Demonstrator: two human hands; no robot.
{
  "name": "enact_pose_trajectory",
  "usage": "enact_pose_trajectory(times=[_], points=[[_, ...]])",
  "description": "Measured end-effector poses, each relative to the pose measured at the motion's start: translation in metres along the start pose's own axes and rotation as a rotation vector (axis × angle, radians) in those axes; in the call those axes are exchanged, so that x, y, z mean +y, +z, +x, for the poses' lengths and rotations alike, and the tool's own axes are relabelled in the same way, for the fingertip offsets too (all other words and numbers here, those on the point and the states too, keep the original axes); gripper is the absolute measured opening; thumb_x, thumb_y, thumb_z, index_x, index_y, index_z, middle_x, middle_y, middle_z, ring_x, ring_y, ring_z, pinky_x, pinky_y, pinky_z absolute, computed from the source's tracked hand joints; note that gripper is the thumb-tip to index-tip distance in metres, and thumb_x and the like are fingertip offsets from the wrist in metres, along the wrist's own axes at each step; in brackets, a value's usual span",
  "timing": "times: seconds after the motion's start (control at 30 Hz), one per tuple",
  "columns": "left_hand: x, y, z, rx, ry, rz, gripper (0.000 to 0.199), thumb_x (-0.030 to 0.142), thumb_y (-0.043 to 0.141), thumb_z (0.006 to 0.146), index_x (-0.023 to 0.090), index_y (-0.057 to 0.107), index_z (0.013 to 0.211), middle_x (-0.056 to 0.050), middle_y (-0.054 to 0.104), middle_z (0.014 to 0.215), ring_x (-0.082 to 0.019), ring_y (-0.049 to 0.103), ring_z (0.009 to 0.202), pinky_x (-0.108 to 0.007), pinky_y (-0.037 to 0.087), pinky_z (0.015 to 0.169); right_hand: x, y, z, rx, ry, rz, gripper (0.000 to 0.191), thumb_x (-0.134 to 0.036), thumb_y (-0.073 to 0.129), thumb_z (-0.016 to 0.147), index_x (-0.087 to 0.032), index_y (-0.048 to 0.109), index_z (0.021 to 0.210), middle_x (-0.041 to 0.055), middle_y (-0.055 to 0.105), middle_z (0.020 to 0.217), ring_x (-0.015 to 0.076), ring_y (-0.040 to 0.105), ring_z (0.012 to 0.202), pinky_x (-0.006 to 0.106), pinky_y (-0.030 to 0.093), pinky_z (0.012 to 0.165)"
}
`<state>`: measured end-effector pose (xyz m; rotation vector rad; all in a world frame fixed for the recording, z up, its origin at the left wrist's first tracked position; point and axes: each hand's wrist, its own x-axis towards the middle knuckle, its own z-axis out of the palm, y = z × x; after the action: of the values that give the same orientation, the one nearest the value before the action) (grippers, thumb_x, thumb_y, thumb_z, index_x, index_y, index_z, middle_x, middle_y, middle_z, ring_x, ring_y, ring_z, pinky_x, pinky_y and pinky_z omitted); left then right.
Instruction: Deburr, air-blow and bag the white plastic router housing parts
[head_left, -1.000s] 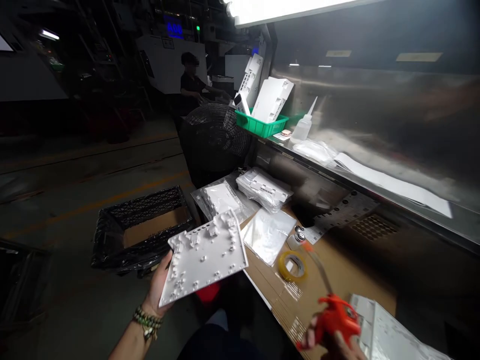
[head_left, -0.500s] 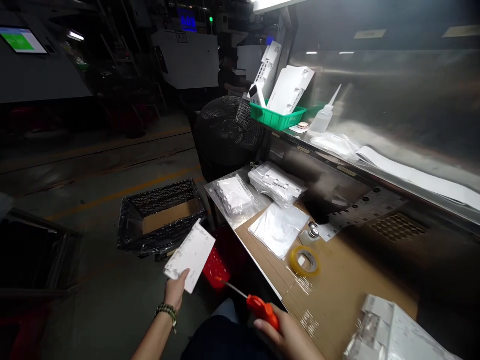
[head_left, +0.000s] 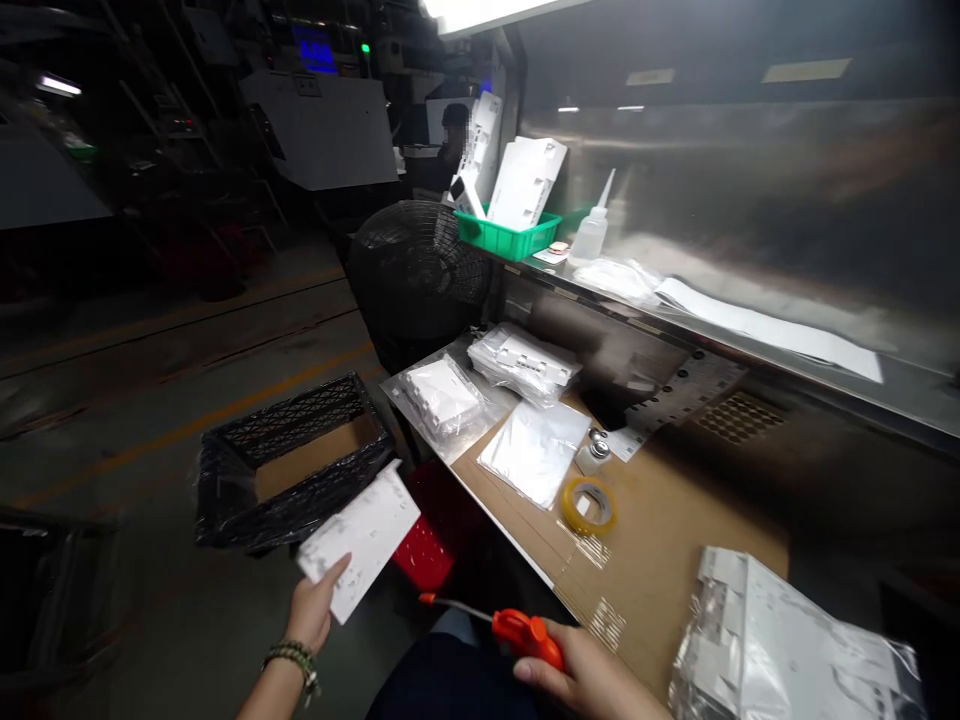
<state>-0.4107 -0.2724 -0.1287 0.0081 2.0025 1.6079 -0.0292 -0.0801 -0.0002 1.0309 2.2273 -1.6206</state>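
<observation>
left hand (head_left: 311,612): fingers clamped on white plastic panel (head_left: 377,525), 7 o'clock. right hand (head_left: 589,668): fingers wrapped round red air blow gun (head_left: 516,630), 6 o'clock. panel wants firm edge grip, nozzle aimed off skin.

Two hands on show, left hand (head_left: 313,612) and right hand (head_left: 559,668)! One loose white panel (head_left: 364,540), one orange air gun (head_left: 525,638), three bagged bundles (head_left: 525,362). Up top, one green tray (head_left: 506,240), at least two white parts (head_left: 521,182) in it. Then one tape roll (head_left: 571,510), one metal-topped bottle (head_left: 593,457), one nozzle bottle (head_left: 590,236), one fan (head_left: 427,265), one person (head_left: 452,145).
</observation>
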Motion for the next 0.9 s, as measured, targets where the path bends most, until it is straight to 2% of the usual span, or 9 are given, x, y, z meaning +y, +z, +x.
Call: enact_pose_trajectory(times=[0.13,0.33,0.4,0.5,0.53,0.63,0.7,0.8,0.9], points=[[0.010,0.017,0.001,-0.004,-0.206,-0.173,0.038,0.006,0.065,0.082,0.012,0.067,0.120,-0.007,0.078,0.076,-0.025,0.078,0.075,-0.032,0.065,0.069,-0.002,0.002,-0.009,-0.052,0.022,0.119,0.051,-0.069,0.065,0.082,-0.024,0.070,0.105,-0.0012,0.072,0.089,0.0195,0.060,0.080,0.025,0.041,0.070],[0.043,0.053,0.000,-0.154,-0.250,-0.278,0.054,0.003,0.062,0.087,0.020,0.060,0.138,-0.006,0.081,0.098,-0.025,0.077,0.098,-0.035,0.063,0.090,0.026,0.001,-0.018,0.102,0.017,0.466,0.054,-0.067,0.067,0.081,-0.020,0.071,0.108,0.0027,0.074,0.090,0.0217,0.067,0.081,0.028,0.047,0.072],[0.059,0.068,0.000,-0.220,-0.275,-0.239,0.058,0.005,0.066,0.085,0.023,0.060,0.139,-0.008,0.080,0.108,-0.028,0.074,0.106,-0.039,0.062,0.094,0.051,-0.012,-0.017,0.290,0.088,0.650,0.062,-0.074,0.057,0.084,-0.018,0.070,0.106,0.0064,0.075,0.086,0.0202,0.067,0.066,0.028,0.046,0.058],[0.088,0.096,-0.003,-0.300,-0.291,-0.109,0.062,0.002,0.075,0.076,0.021,0.064,0.134,-0.009,0.080,0.108,-0.032,0.071,0.113,-0.041,0.062,0.094,0.098,-0.047,-0.006,0.805,0.308,0.749,0.070,-0.082,0.048,0.082,-0.016,0.070,0.091,0.0098,0.073,0.081,0.0170,0.058,0.048,0.031,0.043,0.049],[0.098,0.108,-0.004,-0.361,-0.284,-0.049,0.059,0.001,0.078,0.073,0.019,0.067,0.128,-0.010,0.080,0.104,-0.033,0.072,0.112,-0.041,0.062,0.093,0.113,-0.061,0.000,0.979,0.372,0.740,0.067,-0.080,0.052,0.080,-0.016,0.070,0.087,0.0109,0.073,0.080,0.0195,0.061,0.052,0.034,0.047,0.053],[0.123,0.151,-0.009,-0.685,-0.266,0.132,0.043,0.008,0.086,0.067,0.011,0.074,0.108,-0.015,0.080,0.095,-0.037,0.075,0.101,-0.043,0.063,0.087,0.145,-0.095,0.023,1.206,0.449,0.733,0.057,-0.069,0.064,0.078,-0.013,0.068,0.087,0.0217,0.071,0.098,0.0348,0.068,0.097,0.045,0.053,0.080],[0.132,0.185,-0.011,-0.885,-0.263,0.218,0.040,0.014,0.091,0.062,0.008,0.076,0.099,-0.018,0.080,0.094,-0.037,0.077,0.090,-0.042,0.063,0.081,0.153,-0.105,0.037,1.299,0.454,0.755,0.059,-0.061,0.069,0.077,-0.008,0.068,0.102,0.0314,0.061,0.126,0.0432,0.050,0.132,0.053,0.044,0.101],[0.134,0.234,-0.015,-1.047,-0.256,0.314,0.039,0.017,0.094,0.057,0.006,0.077,0.090,-0.019,0.079,0.090,-0.033,0.076,0.079,-0.039,0.061,0.075,0.148,-0.093,0.045,1.371,0.359,0.822,0.069,-0.058,0.072,0.077,-0.009,0.061,0.125,0.0289,0.040,0.154,0.0414,0.022,0.152,0.056,0.027,0.118],[0.128,0.277,-0.020,-1.201,-0.233,0.420,0.038,0.022,0.094,0.060,0.007,0.077,0.091,-0.017,0.079,0.088,-0.030,0.075,0.078,-0.037,0.059,0.075,0.129,-0.055,0.036,1.296,0.195,0.933,0.062,-0.065,0.067,0.082,-0.017,0.066,0.122,0.0186,0.056,0.146,0.0349,0.039,0.147,0.052,0.034,0.118]])
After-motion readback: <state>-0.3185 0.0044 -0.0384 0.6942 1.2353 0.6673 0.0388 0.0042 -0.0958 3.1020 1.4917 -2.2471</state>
